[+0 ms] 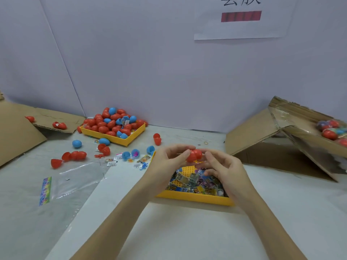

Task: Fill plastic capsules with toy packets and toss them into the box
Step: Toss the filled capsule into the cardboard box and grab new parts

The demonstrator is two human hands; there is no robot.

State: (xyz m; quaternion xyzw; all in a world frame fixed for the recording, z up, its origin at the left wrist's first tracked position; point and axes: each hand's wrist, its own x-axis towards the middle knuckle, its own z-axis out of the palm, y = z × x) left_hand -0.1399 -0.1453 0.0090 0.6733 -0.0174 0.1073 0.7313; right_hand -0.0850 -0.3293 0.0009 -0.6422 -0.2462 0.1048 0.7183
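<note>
Head view: left hand (170, 156) and right hand (221, 167) raised together over the near yellow tray (195, 197) of toy packets (189, 182), each grip clamped on the red capsule (194, 155) between them. Farther left on the counter (187, 231), a second yellow tray (120, 140) heaped with red and blue capsules. Cardboard box (308, 136) at right, filled capsules inside. On the wall, a paper sign (242, 17): partial dark characters, unreadable, above a red bar.

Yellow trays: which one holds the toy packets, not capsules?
The near yellow tray, right under both hands, holds the foil toy packets. The far yellow tray, back left by the wall, is heaped with red and blue capsules instead.
</note>
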